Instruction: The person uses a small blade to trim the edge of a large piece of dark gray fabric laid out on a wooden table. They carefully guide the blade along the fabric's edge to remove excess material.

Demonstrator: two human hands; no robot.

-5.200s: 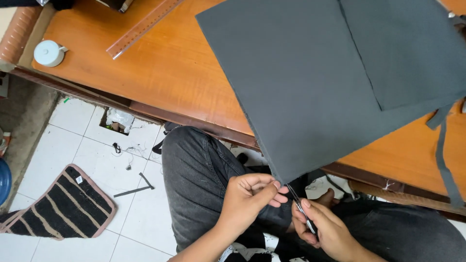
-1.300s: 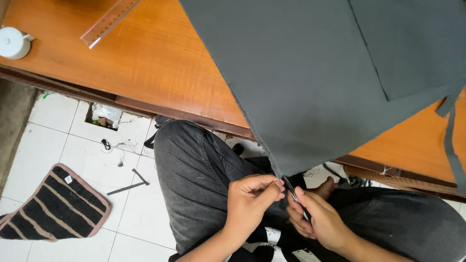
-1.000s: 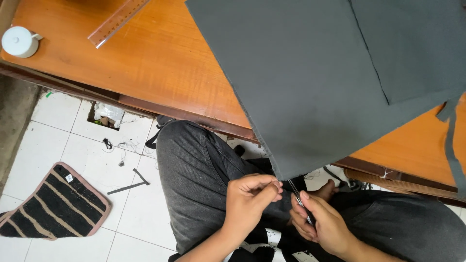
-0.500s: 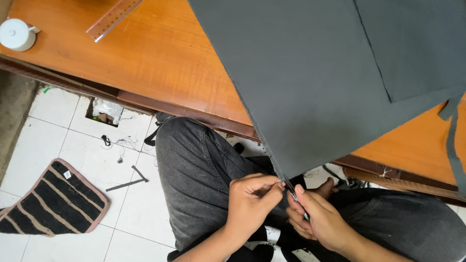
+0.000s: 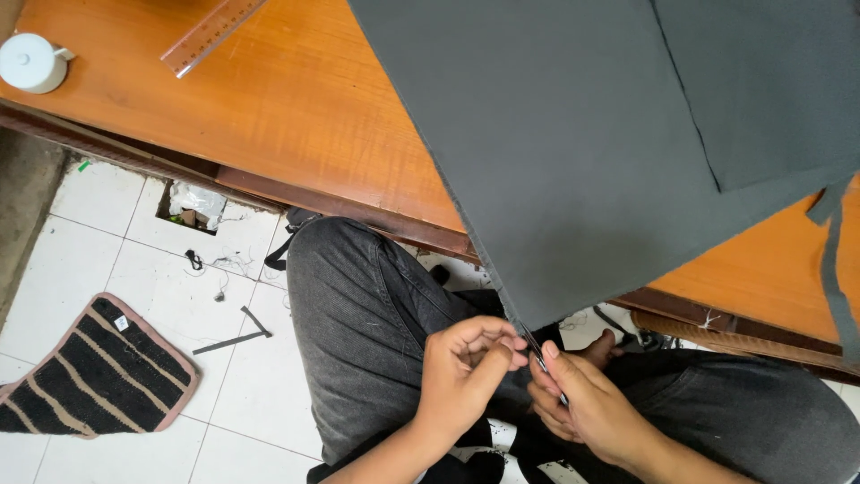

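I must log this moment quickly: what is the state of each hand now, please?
Left hand: fingers pinched closed on the corner of the large dark grey fabric sheet.
Right hand: closed around a thin dark tool; its kind cannot be told.

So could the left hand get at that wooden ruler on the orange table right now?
Probably not without a long stretch: the left hand is in the lap, pinching the dark grey fabric's corner, far from the wooden ruler.

- The dark grey fabric sheet (image 5: 573, 134) is lying flat across the orange wooden table, its pointed corner hanging over the near edge.
- A thin dark strip (image 5: 546, 367) is trailing from that corner.
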